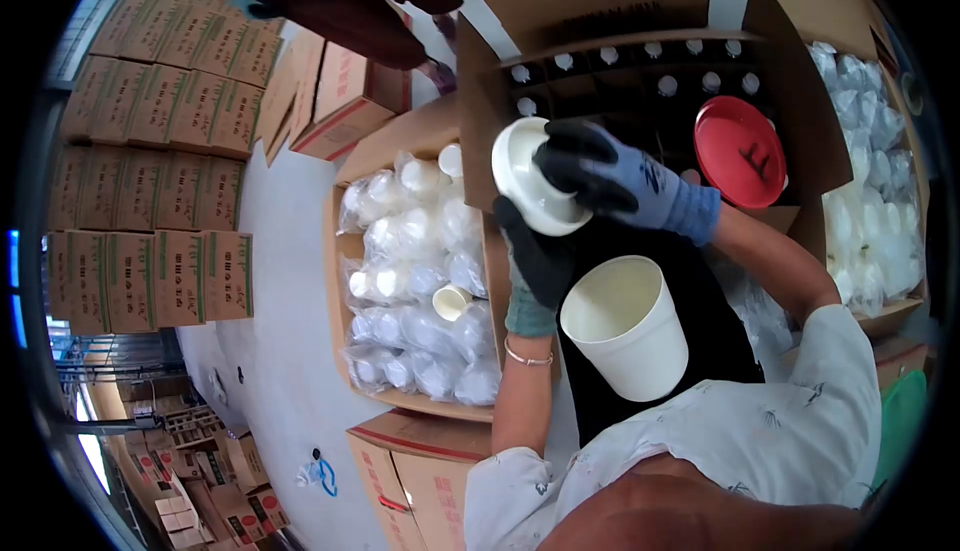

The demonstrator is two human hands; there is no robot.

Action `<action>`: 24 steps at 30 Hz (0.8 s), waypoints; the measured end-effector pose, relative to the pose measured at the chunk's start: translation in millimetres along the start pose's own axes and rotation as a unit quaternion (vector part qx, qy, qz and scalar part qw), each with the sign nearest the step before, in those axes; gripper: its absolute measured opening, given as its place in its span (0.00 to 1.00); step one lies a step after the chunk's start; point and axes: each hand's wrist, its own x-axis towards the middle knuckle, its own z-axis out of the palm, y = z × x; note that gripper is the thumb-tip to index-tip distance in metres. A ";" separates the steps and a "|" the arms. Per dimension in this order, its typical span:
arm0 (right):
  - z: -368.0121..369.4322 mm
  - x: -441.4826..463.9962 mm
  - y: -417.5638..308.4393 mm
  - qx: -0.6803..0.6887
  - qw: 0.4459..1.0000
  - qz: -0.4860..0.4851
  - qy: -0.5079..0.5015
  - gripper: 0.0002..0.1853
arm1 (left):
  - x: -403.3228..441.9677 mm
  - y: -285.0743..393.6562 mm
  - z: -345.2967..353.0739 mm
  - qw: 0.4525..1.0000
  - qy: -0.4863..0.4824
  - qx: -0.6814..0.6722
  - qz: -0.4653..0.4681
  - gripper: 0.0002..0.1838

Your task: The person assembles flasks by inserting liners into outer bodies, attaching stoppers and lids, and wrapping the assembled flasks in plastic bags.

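A round white plastic piece (518,176), wide-rimmed and stepped like a cap or cup, is held tilted between my hands. My left hand (538,263), in a dark-palmed glove with a green cuff, grips its lower left side. Over the top, my right hand (620,179), in a blue and black glove, has its fingers curled on the piece; some fingertips are hidden. Below them, a white tub (640,341) stands tilted with its open mouth up, against my dark-clothed lap. Right of my right hand, a red plastic lid (738,151) with a black mark rests on the carton.
An open carton (655,41) with dividers holds several white-topped flask refills. Left of it, another carton (337,251) contains plastic-wrapped white cups. More bagged white pieces (875,191) fill a right-hand box. Stacked cartons (150,151) line the left; another person (345,6) stands ahead.
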 end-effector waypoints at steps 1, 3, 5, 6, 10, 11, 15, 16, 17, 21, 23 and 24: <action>-1.3 0.9 2.2 -0.004 0.999 0.044 0.011 0.35 | 1.0 -8.7 -11.7 0.991 0.011 0.124 0.043 0.36; 0.9 4.9 5.2 0.225 0.950 0.216 0.007 0.32 | 10.7 -26.1 -56.4 0.951 -0.008 0.294 0.099 0.31; 4.6 1.4 17.2 0.403 0.885 0.233 -0.007 0.26 | 17.0 -11.1 -24.7 0.812 -0.039 0.526 0.250 0.34; 5.8 -12.0 32.6 0.525 0.793 0.306 -0.028 0.23 | 25.9 -4.3 -23.7 0.659 -0.078 0.668 0.338 0.36; 5.0 -34.3 67.1 0.613 0.654 0.439 0.055 0.21 | 40.0 -4.5 -35.8 0.566 -0.171 0.762 0.266 0.38; 5.0 -37.8 79.2 0.595 0.654 0.461 0.082 0.20 | 40.4 -6.6 -30.7 0.548 -0.133 0.786 0.252 0.36; 9.9 -101.1 209.5 -0.213 0.906 0.360 -0.065 0.11 | 41.2 -6.4 -63.6 0.646 -0.079 0.722 0.236 0.34; 11.7 -101.1 222.6 -0.313 0.899 0.270 -0.147 0.08 | 40.8 -4.4 -64.1 0.670 -0.063 0.702 0.233 0.32; 15.3 -104.2 232.4 -0.303 0.900 0.280 -0.140 0.08 | 42.2 -3.3 -65.9 0.679 -0.055 0.695 0.232 0.31; 38.9 -39.8 230.3 -0.303 0.821 0.398 -0.274 0.11 | 45.2 6.4 -64.4 0.731 -0.021 0.654 0.191 0.30; 45.6 -16.0 252.2 -0.346 0.791 0.335 -0.377 0.14 | 48.2 9.4 -68.0 0.748 -0.005 0.642 0.167 0.29; 51.2 -5.2 267.2 -0.364 0.771 0.301 -0.428 0.15 | 49.0 10.5 -70.3 0.757 0.004 0.635 0.152 0.29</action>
